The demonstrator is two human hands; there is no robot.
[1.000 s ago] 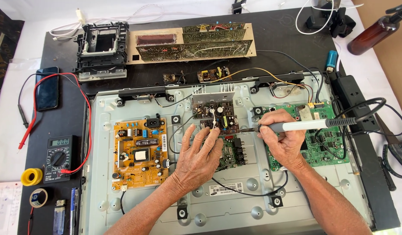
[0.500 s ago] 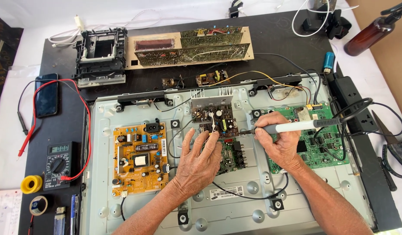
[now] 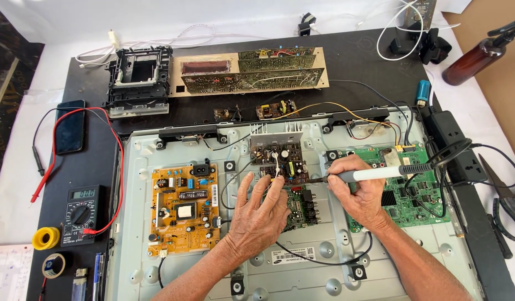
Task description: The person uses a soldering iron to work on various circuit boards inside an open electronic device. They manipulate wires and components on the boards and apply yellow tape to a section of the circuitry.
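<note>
Right hand (image 3: 360, 192) wrapped tight round a white soldering iron (image 3: 374, 174), tip poking toward 9 o'clock at the small dark board (image 3: 280, 159). Left hand (image 3: 260, 214) pressed flat, fingers (image 3: 267, 189) spread a little, touching that board's lower edge and a thin white wire (image 3: 277, 165). Board sitting mid-panel on the grey metal back (image 3: 380, 262), full of tiny parts, with silver fins on top. White label (image 3: 292, 256) with black stripes at 5 o'clock from the left hand. Orange board (image 3: 185, 207) at 9 o'clock. Green board (image 3: 419, 200) at 3 o'clock. Black meter (image 3: 83, 214) with red wire (image 3: 119, 167) far at 9 o'clock.
</note>
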